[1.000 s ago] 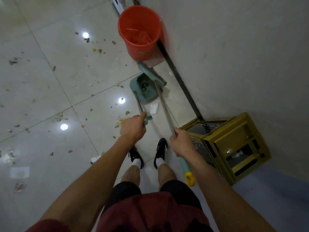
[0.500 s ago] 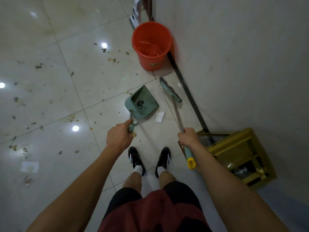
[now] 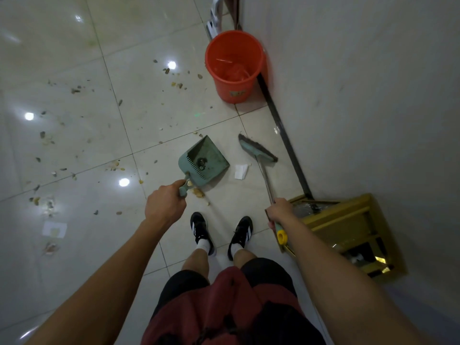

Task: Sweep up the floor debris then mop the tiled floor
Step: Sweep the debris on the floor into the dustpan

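A: Against the wall (image 3: 361,83), far end?

B: Orange bucket (image 3: 234,68), upright on the floor, something crumpled and orange inside it. Small label low on its side, unreadable.

A: Anything behind it?

B: A white object (image 3: 214,21) at the top edge, mostly cut off. Cannot tell what.

A: Along the wall's base?

B: Dark strip (image 3: 281,128), running from beside the bucket to a gold-coloured stand (image 3: 348,220). The stand sits against the wall, glass top, open frame below.

A: Clothing in view?

B: Black shoes (image 3: 199,226) with white stripes, white socks, dark shorts, red shirt (image 3: 224,307).
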